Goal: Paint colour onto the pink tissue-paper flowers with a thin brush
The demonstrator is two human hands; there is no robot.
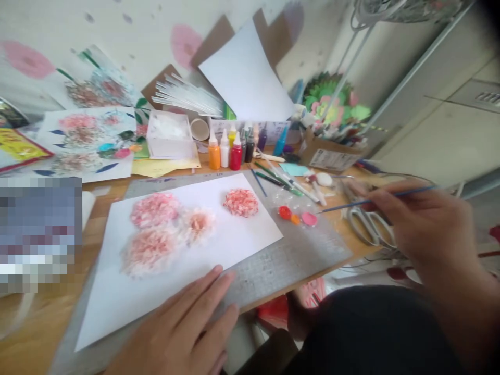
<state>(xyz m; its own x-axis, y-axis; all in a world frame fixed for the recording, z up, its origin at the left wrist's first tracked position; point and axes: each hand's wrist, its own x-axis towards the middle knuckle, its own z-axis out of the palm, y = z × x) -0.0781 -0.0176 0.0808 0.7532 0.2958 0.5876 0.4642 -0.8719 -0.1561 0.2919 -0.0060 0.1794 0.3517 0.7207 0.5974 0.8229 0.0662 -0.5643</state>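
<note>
Two hands work: the right hand (422, 229) pinches a brush (375, 200) (tip near the bench's right edge), while the left hand (183, 328) presses flat, fingers spread, on the paper's (219, 245) near edge.

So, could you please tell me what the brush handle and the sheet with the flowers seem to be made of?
The brush handle looks like blue-lacquered wood or plastic, thin and rigid; blur leaves it open. The sheet looks like matte white paper, flat, with soft-edged pink blooms.

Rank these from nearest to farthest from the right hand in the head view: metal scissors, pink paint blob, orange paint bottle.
From the right hand:
1. Metal scissors, partly under the hand.
2. Pink paint blob, to its left on the grey mat.
3. Orange paint bottle, far back-left in the bottle row.
</note>
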